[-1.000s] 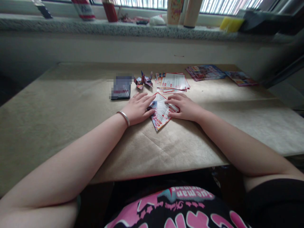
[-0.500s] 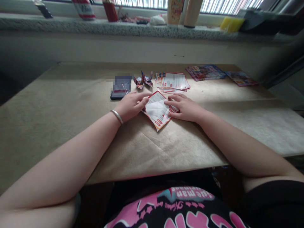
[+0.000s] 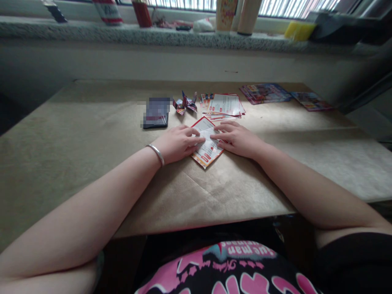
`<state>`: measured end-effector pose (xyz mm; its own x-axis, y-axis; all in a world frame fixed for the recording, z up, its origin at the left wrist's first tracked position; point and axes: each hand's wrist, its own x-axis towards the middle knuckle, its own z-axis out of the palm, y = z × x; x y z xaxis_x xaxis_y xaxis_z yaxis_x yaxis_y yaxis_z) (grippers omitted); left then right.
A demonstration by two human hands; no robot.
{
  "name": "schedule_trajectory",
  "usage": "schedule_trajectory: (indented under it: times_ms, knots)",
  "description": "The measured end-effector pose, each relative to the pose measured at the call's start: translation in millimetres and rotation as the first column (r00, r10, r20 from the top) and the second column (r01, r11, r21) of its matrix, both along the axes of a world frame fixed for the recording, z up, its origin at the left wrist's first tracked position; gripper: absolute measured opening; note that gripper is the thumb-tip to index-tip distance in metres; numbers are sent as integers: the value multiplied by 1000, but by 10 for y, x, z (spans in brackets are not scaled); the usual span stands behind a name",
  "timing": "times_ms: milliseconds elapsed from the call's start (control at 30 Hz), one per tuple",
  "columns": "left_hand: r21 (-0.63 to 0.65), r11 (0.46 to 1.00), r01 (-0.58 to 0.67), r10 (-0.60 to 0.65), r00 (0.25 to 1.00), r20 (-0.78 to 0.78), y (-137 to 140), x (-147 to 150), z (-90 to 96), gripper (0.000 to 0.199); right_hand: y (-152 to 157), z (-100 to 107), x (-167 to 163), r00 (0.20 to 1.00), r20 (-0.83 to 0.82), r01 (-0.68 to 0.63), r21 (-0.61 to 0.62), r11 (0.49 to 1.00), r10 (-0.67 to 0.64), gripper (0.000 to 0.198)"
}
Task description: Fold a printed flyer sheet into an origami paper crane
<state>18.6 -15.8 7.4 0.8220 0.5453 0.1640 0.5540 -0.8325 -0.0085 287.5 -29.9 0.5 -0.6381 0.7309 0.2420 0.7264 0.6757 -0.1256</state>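
A square sheet of printed paper (image 3: 206, 158), white with red edges and creased, lies on the table turned like a diamond, one corner toward me. My left hand (image 3: 180, 143), with a silver bangle on its wrist, rests on the paper's left side, fingers stretched toward the middle. From the other side my right hand (image 3: 238, 139) lies flat with its fingers spread over the right edge. Both hands press on the sheet without gripping it. Parts of its left and right corners are hidden under them.
Behind the paper stand folded paper cranes (image 3: 185, 104), with a phone (image 3: 157, 112) to their left and a stack of printed sheets (image 3: 223, 104) to their right. Colourful cards (image 3: 265, 94) lie at the back right. The windowsill (image 3: 171, 36) holds cans and bottles.
My left hand has moved right, from the paper's left edge onto its middle, fingers now flatter. My right hand has shifted only slightly. The paper's right-hand flap lies flatter.
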Motion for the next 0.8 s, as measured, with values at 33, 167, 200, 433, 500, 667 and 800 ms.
schedule_trajectory:
  times_ms: [33, 167, 200, 433, 500, 667, 800]
  knots:
    - [-11, 1000, -7, 7, 1000, 5, 1, -2, 12, 39, 6, 0, 4, 1000, -10, -9, -4, 1000, 9, 33]
    - [-65, 995, -79, 77, 996, -40, -31, -15, 121, 36, 16, 25, 34, 999, -45, -8, -21, 1000, 7, 29]
    - [-67, 991, -113, 109, 992, -62, -43, -17, 153, 36, 15, 36, 44, 999, -48, -3, -29, 1000, 2, 29]
    - [-36, 980, -194, 184, 964, -191, -21, -128, 276, 33, 29, 136, 171, 1000, -16, -22, -80, 997, 21, 25]
    - [-29, 975, -222, 211, 955, -208, 11, -179, 287, 33, 30, 170, 219, 999, 0, -32, -85, 996, 32, 25]
    - [-76, 968, -238, 211, 944, -255, 52, -251, 342, 35, 14, 215, 278, 997, 48, -50, -67, 997, 53, 25]
    - [-10, 958, -287, 267, 902, -339, 31, -250, 374, 39, 6, 199, 266, 995, 90, -35, 13, 999, 34, 19]
